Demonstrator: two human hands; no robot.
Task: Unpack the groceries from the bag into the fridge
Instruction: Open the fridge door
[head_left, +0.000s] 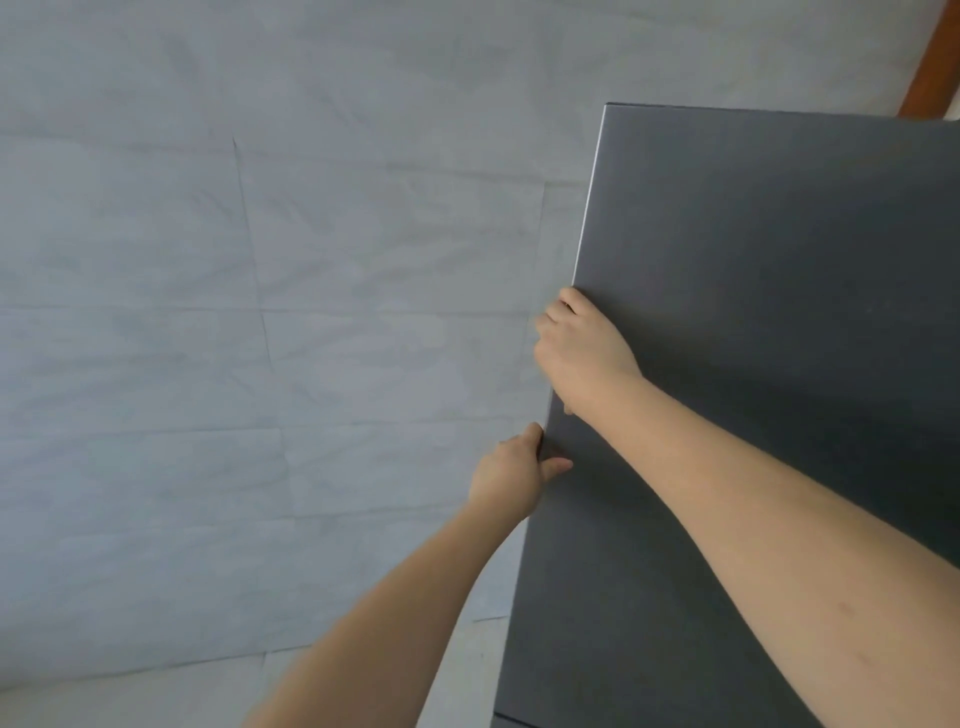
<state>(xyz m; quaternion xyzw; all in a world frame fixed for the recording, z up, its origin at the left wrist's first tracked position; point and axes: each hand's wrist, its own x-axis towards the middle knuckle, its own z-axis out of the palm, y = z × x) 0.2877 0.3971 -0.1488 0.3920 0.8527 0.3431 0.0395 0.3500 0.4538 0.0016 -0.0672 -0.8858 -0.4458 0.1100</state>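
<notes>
Both hands are on the fridge door here, and both at its left edge. The right hand (582, 348) sits higher up, knuckles toward us, fingers curled over the edge and out of sight behind it, so that's a grip on the door (779, 338), though how far the fingers reach round I can't tell. The left hand (511, 475) is just below it, near but not touching the right, thumb laid flat on the dark front face and the other fingers hooked round the edge. A pinch on the same panel, then.

Why there? There's no handle showing on this flat grey front, so the edge looks like the only purchase, and the far edge from the hinge gives the most leverage. Two hands suggests the seal is stiff, in my reading.

Outward now: the door fills the right side of the view, tall and plain, with a seam near the bottom that hints at a second door below. To the left, pale tiled wall (234, 312). Top right, a strip of brown wood (935, 62), perhaps a frame.

The bag and the groceries? Not in view at all. The fridge looks shut or barely cracked, so I'd call this the opening step, with unpacking not yet begun.
</notes>
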